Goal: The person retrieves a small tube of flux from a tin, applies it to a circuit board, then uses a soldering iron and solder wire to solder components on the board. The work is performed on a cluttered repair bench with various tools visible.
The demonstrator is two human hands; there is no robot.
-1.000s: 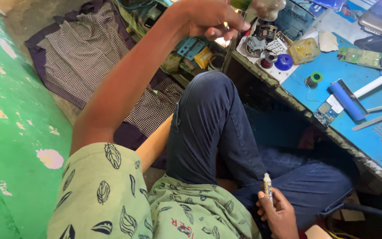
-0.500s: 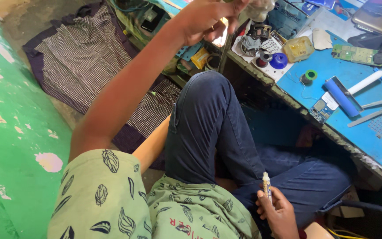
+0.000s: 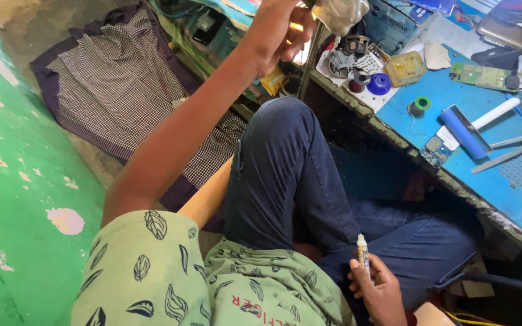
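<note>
Pale slim tube with yellow band (image 3: 362,252) upright in right hand (image 3: 377,288), fingers closed round it, near lap, ready for use. Left hand (image 3: 276,33) raised far, fingers curled at crumpled grey lamp head (image 3: 339,13), aiming light over blue work mat (image 3: 454,99).

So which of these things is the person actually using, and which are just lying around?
In use:
left hand reaching up by the silvery lamp head
right hand holding the small white tube

Lying about:
blue roller
green tape roll
circuit board
checked cloth
</note>
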